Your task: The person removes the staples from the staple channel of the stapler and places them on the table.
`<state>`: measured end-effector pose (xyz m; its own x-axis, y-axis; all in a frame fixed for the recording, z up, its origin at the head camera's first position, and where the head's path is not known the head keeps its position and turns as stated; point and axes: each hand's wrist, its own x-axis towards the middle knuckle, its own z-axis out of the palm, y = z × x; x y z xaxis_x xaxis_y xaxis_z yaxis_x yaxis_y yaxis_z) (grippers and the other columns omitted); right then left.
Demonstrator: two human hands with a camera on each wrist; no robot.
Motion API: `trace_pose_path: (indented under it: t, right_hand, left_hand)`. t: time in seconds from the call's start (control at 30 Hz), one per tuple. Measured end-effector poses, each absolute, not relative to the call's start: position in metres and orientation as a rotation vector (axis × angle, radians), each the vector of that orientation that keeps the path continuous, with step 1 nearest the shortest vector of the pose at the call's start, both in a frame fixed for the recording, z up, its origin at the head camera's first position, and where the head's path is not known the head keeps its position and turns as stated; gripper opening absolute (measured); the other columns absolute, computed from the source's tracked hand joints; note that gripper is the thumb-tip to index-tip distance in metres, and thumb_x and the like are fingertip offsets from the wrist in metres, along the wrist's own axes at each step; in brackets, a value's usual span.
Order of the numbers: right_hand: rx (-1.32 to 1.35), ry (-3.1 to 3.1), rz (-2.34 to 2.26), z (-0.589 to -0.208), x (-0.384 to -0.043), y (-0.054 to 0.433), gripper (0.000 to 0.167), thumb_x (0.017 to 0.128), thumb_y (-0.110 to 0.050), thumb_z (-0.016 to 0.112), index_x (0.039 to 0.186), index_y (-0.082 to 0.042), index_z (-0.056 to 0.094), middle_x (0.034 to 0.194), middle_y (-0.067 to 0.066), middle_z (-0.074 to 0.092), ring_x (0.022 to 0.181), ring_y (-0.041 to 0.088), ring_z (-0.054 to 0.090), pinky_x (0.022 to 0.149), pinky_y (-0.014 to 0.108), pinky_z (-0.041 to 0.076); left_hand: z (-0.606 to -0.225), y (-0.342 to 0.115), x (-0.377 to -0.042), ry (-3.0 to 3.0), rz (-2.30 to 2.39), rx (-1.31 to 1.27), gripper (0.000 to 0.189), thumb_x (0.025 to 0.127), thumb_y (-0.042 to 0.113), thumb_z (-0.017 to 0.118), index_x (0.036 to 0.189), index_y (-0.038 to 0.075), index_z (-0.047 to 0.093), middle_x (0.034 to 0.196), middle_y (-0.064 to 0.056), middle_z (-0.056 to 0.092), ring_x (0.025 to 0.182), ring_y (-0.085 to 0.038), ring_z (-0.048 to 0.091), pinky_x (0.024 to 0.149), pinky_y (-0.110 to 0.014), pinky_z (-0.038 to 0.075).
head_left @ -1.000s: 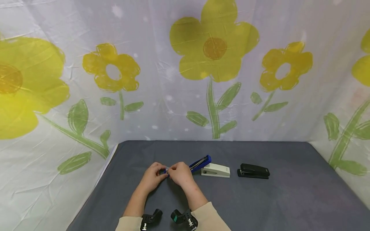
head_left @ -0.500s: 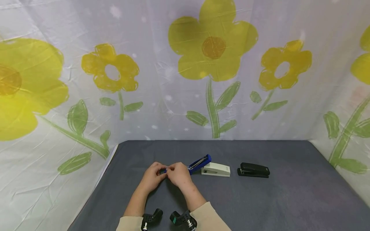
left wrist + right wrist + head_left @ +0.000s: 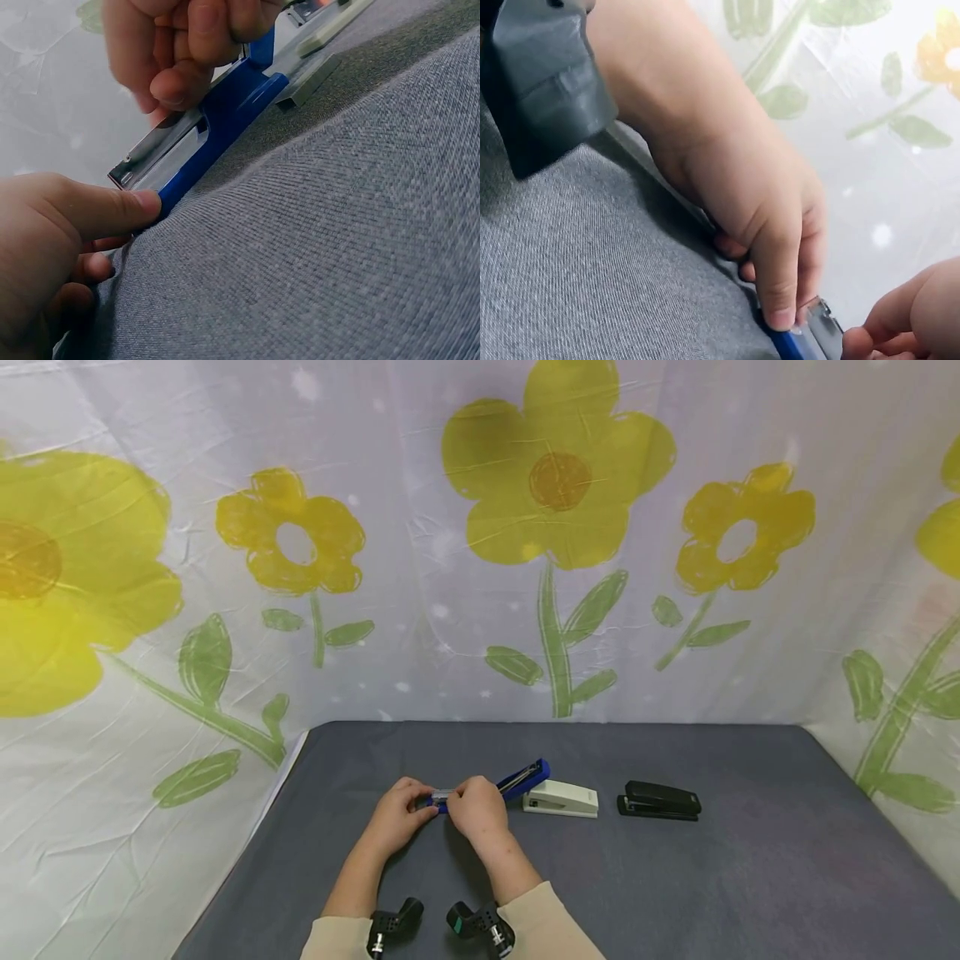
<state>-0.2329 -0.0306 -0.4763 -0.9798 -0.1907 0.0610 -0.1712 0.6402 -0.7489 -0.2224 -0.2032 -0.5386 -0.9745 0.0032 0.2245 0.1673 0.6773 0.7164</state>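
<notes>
A blue stapler (image 3: pixel 225 112) lies on the table with its upper arm (image 3: pixel 527 779) swung back toward the right, baring the metal staple channel (image 3: pixel 154 150). My left hand (image 3: pixel 395 818) pinches the front end of its base, thumb (image 3: pixel 139 208) on the blue edge. Curled over the channel, my right hand (image 3: pixel 478 810) has its thumb and fingertips (image 3: pixel 176 86) at the metal, partway along the stapler. In the right wrist view, my left hand (image 3: pixel 742 195) grips the tip while the fingers of my right hand (image 3: pixel 915 307) are close by the channel.
A white stapler (image 3: pixel 561 799) stands just right of the blue one, overlapped by its raised arm in the head view. Farther right is a black stapler (image 3: pixel 658 800). Grey cloth (image 3: pixel 712 885) covers the table; a flowered curtain (image 3: pixel 420 685) hangs behind.
My right hand has slid a little to the right along the blue stapler, exposing more of the metal channel between the hands. My left hand keeps its grip in place.
</notes>
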Motion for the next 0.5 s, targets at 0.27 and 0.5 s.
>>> trace_pose_path:
  t: [0.27,0.5]
  right_hand:
    - [-0.333,2.868,-1.267,-0.477,-0.235,-0.031,0.022,0.095,-0.010,0.067,0.075,-0.007,0.077,0.067,0.004,0.066,0.051,0.014,0.052,0.049,0.031,0.042]
    - [-0.338,2.877,-1.394,-0.488,-0.238,-0.035,0.017,0.095,-0.016,0.074,0.080,-0.008,0.077,0.067,-0.002,0.065,0.053,0.010,0.053,0.050,0.028,0.044]
  left_hand:
    - [-0.537,-0.204,-0.223,-2.692,-1.178,-0.130,0.021,0.091,0.010,0.078,0.112,0.007,0.077,0.101,0.003,0.060,0.070,-0.010,0.044,0.066,-0.030,0.039]
    - [-0.538,-0.204,-0.222,-2.686,-1.181,-0.144,0.020,0.090,0.010,0.079,0.110,0.008,0.077,0.101,0.002,0.060,0.070,-0.010,0.044,0.065,-0.030,0.039]
